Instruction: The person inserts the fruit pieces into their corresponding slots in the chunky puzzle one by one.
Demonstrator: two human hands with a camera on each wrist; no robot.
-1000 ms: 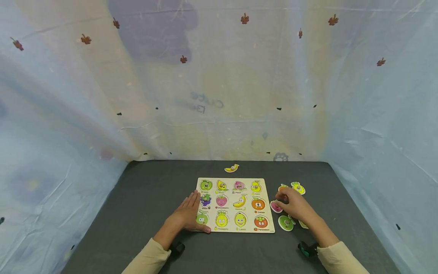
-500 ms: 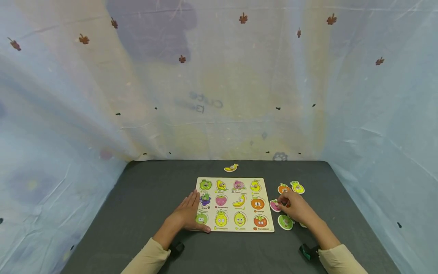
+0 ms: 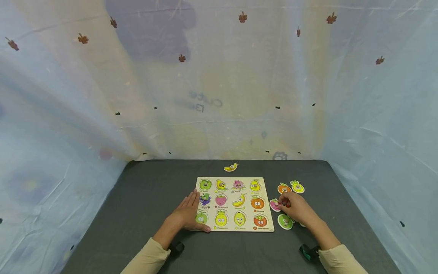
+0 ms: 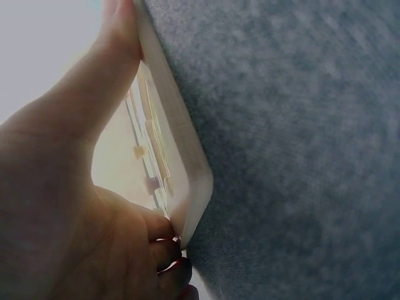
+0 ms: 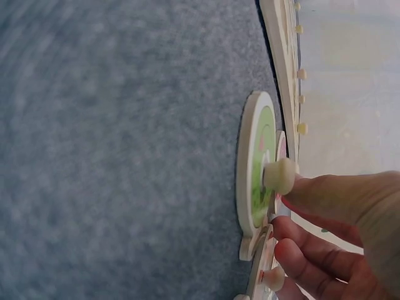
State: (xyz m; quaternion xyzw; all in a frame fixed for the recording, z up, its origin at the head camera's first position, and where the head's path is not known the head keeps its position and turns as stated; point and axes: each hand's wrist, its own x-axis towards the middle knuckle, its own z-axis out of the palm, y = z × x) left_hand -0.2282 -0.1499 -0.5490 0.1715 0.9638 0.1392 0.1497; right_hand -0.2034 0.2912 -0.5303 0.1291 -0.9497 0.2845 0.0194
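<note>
A wooden fruit puzzle board (image 3: 230, 196) lies on the dark table in the head view, with several fruit pieces seated along its top row and left side. My left hand (image 3: 186, 214) rests on the board's left edge, fingers straight, thumb along the lower corner. Right of the board, my right hand (image 3: 295, 207) pinches at a pink strawberry puzzle piece (image 3: 273, 206); its knob is hidden by the fingertips. Just below the hand is a round green piece (image 3: 285, 222), whose pale knob (image 5: 279, 175) stands beside the thumb in the right wrist view.
An orange piece (image 3: 283, 188) and a yellow leafy-topped piece (image 3: 297, 187) lie beyond the right hand. A banana piece (image 3: 231, 167) sits behind the board, near the table's far edge. Another piece shows partly under the right wrist. A pale printed curtain (image 3: 219, 140) surrounds the table.
My right hand has shifted slightly and settled at the strawberry piece, uncovering more of the orange piece. My left hand stays on the board.
</note>
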